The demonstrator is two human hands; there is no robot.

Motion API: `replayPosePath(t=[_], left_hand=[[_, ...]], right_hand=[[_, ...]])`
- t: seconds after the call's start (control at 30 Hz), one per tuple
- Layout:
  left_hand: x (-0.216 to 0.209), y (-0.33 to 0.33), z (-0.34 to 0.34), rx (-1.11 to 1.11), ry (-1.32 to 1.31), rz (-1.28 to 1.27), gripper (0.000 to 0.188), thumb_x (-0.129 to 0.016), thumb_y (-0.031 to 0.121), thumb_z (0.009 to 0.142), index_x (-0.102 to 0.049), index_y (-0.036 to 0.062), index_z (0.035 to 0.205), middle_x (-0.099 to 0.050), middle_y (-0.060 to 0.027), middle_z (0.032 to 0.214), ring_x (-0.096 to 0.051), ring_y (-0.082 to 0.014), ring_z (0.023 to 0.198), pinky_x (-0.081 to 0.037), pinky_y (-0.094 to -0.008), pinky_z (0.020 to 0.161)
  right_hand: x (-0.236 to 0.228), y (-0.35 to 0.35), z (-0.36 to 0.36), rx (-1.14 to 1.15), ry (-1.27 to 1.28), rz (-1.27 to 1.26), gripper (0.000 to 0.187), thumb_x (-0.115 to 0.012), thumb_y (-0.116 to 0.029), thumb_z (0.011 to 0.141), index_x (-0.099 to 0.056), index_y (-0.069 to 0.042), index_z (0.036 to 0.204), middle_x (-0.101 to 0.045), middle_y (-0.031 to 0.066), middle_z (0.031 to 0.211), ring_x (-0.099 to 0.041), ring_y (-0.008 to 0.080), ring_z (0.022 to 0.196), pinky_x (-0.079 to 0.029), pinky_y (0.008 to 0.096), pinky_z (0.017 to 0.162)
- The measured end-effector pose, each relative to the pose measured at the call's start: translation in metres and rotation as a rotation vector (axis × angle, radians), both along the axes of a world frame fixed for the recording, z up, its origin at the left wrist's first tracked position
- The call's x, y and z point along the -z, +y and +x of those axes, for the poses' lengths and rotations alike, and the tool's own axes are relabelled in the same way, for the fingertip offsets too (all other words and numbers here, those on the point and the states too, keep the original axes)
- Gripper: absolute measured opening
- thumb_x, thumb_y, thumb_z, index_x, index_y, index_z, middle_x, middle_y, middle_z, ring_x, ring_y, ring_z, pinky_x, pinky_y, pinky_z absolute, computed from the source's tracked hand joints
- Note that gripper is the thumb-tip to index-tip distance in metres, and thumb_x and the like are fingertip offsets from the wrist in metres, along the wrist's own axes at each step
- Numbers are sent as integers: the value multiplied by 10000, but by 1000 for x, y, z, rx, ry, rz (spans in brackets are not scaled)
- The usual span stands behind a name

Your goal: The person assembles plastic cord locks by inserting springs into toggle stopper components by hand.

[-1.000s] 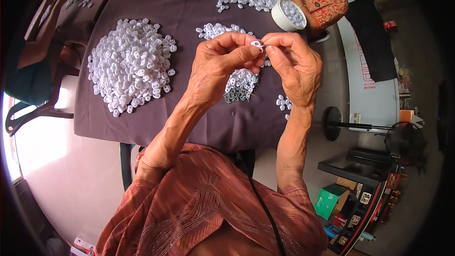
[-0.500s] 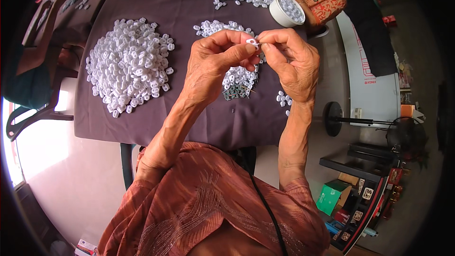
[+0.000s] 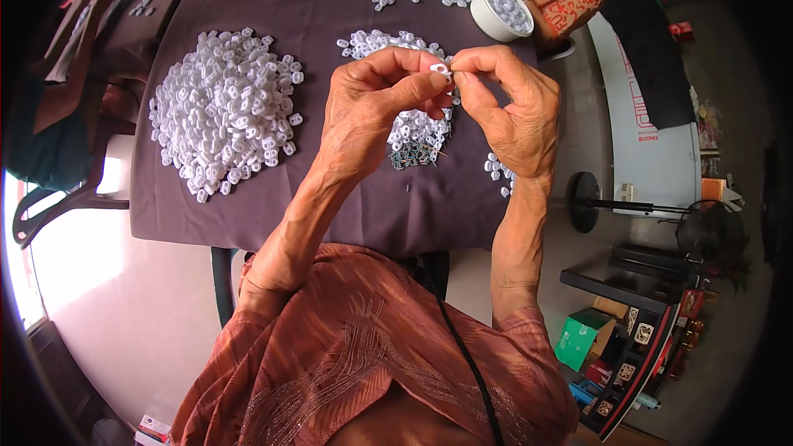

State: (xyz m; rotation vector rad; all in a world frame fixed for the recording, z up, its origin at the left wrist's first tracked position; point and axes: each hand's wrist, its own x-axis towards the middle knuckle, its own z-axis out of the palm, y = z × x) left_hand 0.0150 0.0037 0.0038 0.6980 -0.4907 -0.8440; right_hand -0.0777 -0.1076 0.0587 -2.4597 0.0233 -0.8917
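Both hands raised over a dark-clothed table [image 3: 198, 221], a small white piece [image 3: 439, 68] at the fingertips.
Left: broad heap of white pieces [image 3: 223, 116] on the cloth. Left hand [image 3: 363, 107] pinches the single piece between thumb and fingers, above the table. Below and partly behind, a second white heap [image 3: 413, 128], small dark-green parts [image 3: 410, 157] at its near edge. Right hand [image 3: 520, 111]: thumb and forefinger pinched together at the piece's right side; cannot tell what they grip. Loose white pieces [image 3: 497, 167] lie beside the right wrist.
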Motion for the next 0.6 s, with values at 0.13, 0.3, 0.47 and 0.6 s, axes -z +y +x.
replayPosePath(t=[0.13, 0.3, 0.47, 0.6], left_hand=[[-1, -1, 0, 13, 40, 2, 87, -581, 17, 777, -583, -36, 846, -600, -93, 748, -578, -159, 652, -478, -286, 603], [1, -2, 0, 19, 23, -2, 81, -581, 20, 777, -585, -30, 841, -601, -92, 746, -579, -156, 651, -479, -284, 603], [3, -2, 0, 25, 23, -9, 80, -584, 23, 777, -586, -27, 839, -600, -91, 743, -577, -156, 650, -479, -285, 606], [2, -2, 0, 14, 6, -2, 83, -590, 27, 775, -586, -29, 837, -599, -89, 741, -576, -157, 652, -478, -284, 608]], right_hand=[[4, -3, -1, -16, 21, 166, 86, -588, 2, 726, -557, -21, 802, -601, 59, 701, -599, 154, 633, -468, 254, 572], [3, -3, -1, -19, 44, 195, 68, -575, -1, 736, -558, -17, 799, -605, 59, 696, -599, 138, 637, -471, 247, 583], [3, -1, -1, -21, 54, 177, 67, -580, -2, 732, -552, -21, 790, -603, 60, 688, -601, 147, 627, -470, 252, 561], [4, -2, 0, -17, 34, 107, 82, -586, 2, 723, -549, -28, 790, -600, 62, 686, -603, 163, 620, -469, 258, 547]])
